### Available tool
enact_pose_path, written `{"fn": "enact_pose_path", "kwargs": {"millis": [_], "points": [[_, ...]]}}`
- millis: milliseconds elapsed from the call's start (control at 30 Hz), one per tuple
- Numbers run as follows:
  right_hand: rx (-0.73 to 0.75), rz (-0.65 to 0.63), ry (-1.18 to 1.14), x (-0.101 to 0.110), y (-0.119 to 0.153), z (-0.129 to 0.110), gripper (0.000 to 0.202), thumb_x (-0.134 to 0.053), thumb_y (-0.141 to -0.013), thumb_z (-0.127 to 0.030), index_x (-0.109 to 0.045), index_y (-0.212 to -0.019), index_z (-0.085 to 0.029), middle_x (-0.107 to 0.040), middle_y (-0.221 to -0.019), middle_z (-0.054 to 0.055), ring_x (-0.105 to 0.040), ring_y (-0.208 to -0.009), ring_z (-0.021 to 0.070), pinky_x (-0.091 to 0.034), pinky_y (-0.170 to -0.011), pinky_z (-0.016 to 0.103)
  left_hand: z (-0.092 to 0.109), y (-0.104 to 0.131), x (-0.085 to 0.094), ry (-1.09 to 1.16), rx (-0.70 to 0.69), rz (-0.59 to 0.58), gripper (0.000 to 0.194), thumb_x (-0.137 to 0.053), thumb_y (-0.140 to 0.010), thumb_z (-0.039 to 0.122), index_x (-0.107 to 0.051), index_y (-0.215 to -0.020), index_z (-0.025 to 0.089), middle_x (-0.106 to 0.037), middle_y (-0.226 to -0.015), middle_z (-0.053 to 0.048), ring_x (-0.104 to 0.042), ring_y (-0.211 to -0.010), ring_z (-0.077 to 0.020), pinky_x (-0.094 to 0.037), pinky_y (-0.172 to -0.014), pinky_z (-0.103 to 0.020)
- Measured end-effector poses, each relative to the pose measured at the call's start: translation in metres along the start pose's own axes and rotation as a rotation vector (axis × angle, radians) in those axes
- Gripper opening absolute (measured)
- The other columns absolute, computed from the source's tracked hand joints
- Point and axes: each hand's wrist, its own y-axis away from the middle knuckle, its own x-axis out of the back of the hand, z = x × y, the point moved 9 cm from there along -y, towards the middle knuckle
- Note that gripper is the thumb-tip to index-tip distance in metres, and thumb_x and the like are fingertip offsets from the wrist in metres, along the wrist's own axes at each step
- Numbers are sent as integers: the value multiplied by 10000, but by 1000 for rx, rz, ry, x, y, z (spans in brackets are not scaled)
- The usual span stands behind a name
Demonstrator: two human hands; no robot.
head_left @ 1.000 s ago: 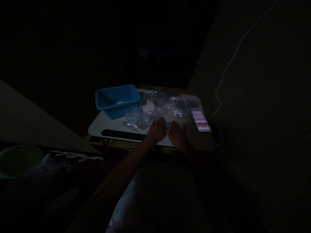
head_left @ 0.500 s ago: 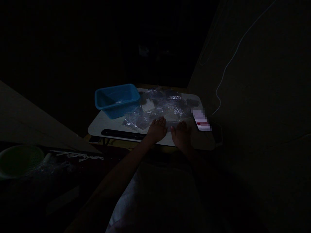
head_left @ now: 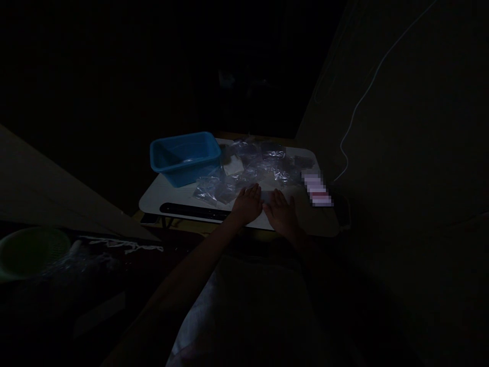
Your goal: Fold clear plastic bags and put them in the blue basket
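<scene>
The scene is very dark. My left hand (head_left: 247, 205) lies flat on the near part of a small white table (head_left: 175, 196), its fingers stretched out. Close beside it, my right hand (head_left: 280, 212) is also flat, with the thumb apart from the fingers. Between and partly under the hands shows a small greyish, flat piece of what looks like plastic (head_left: 266, 196); the hands cover much of it. Beyond the fingertips spread several crumpled clear plastic bags (head_left: 280, 176). A small whitish square item (head_left: 234, 165) rests among them.
A blue plastic basin (head_left: 185, 160) stands at the table's left. A lit phone (head_left: 318, 189) lies at the right edge. A white cable (head_left: 355, 108) hangs along the right wall. At lower left are a green basket (head_left: 34, 253) and loose clear plastic (head_left: 82, 260).
My right hand has slid left towards my left hand, its fingers flatter and more stretched. My left hand has stayed in place.
</scene>
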Motion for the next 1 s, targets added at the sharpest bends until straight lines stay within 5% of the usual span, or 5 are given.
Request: {"fn": "enact_pose_path", "kwargs": {"millis": [533,733,1000], "points": [[-61,37,-21,3,1,7,621,-153,-896,-439,-353,-1298,-10,-315,-1380,209,-246,-1297,264,-162,-1023,506,-1,-1,-1,4,8,14,513,-252,-889,317,-320,-1322,50,-295,-1404,-141,-286,-1284,-225,-235,-1047,-399],[127,-38,-39,3,3,-10,546,-149,-906,-400,-359,-1313,-103,-327,-1394,133,-264,-1295,228,-118,-1035,519,0,0,0,1,9,-13,509,-235,-896,302,-311,-1328,44,-286,-1409,-137,-280,-1288,-226,-228,-1049,-393],[-81,38,5,3,1,6,587,-177,-902,-409,-394,-1267,-3,-355,-1353,225,-288,-1274,283,-163,-1009,536,0,-1,0,-2,7,11,514,-239,-893,323,-320,-1321,50,-294,-1406,-138,-285,-1285,-219,-232,-1047,-393]]}}
